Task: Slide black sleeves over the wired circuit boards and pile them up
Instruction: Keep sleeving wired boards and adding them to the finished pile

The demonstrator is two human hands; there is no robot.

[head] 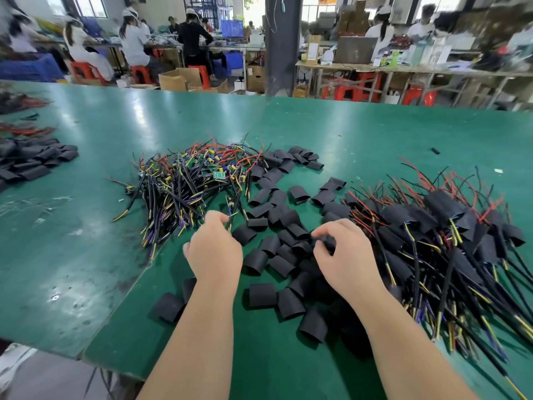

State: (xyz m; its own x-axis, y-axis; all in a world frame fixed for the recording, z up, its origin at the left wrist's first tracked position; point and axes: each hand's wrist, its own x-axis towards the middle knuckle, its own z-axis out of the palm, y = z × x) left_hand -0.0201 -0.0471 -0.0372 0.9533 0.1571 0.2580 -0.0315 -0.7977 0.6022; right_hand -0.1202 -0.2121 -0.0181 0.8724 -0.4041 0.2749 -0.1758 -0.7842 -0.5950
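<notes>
Black sleeves [255,261] lie scattered across the middle of the green tabletop [86,226]. They sit between the tangle of bare wired circuit boards [196,180] at centre-left of the frame and the heap of sleeved boards [432,226] on the right. My right hand [346,255] is down among the loose sleeves at lower centre, fingers curled in and pinching one of them. My left hand [215,249] reaches the near edge of the bare tangle with its fingers bent over the wire ends. The back of the hand hides the fingertips, so I cannot tell whether it has a lead or only touches the wires. I judge the sleeves to be very light, soft and easily flattened. I would take one by its side walls and squeeze gently so the mouth pops open, not pinch it flat. The boards look light too, but their thin wires are crossed and will likely snag their neighbours. I would take hold low on the wire bundle, close to the board, and draw it out slowly, keeping off the small parts, which are probably fragile.
</notes>
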